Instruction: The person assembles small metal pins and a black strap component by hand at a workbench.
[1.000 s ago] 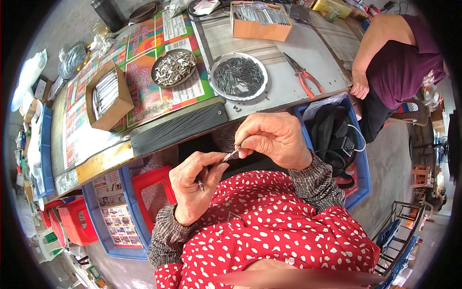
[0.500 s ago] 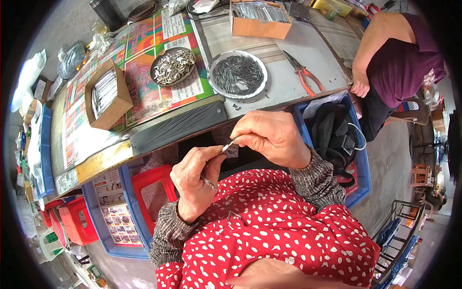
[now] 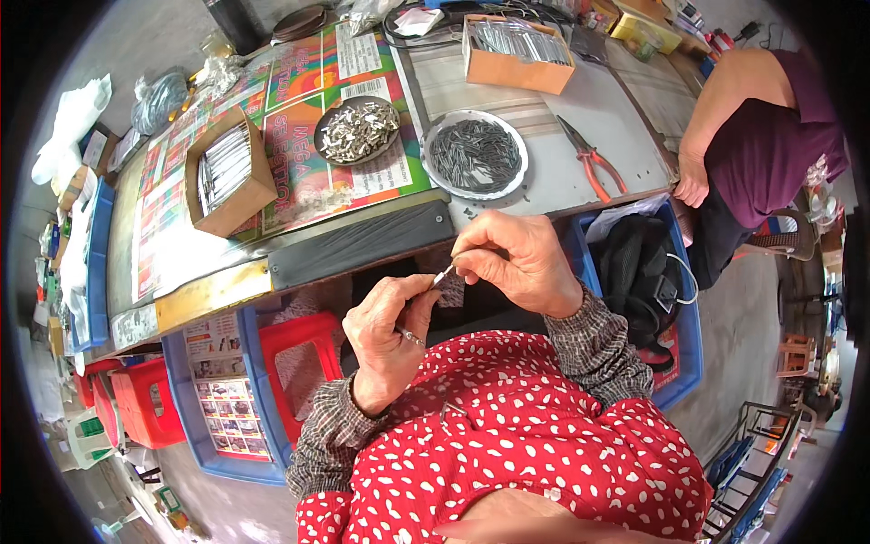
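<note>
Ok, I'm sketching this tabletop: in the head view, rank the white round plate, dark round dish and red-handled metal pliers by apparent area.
Largest to smallest:
1. White round plate
2. Dark round dish
3. Red-handled metal pliers

You have two hands in view, left hand (image 3: 385,331) and right hand (image 3: 518,258), with one white piece (image 3: 440,277) between them. On your table (image 3: 544,172), count two boxes (image 3: 517,71), one dish (image 3: 384,147), one plate (image 3: 477,193) and one pair of pliers (image 3: 591,163). Around you are three blue crates (image 3: 690,355), at least two red stools (image 3: 134,406) and one co-worker (image 3: 761,163). The bits (image 3: 353,129) in the dish are too many to count.
</note>
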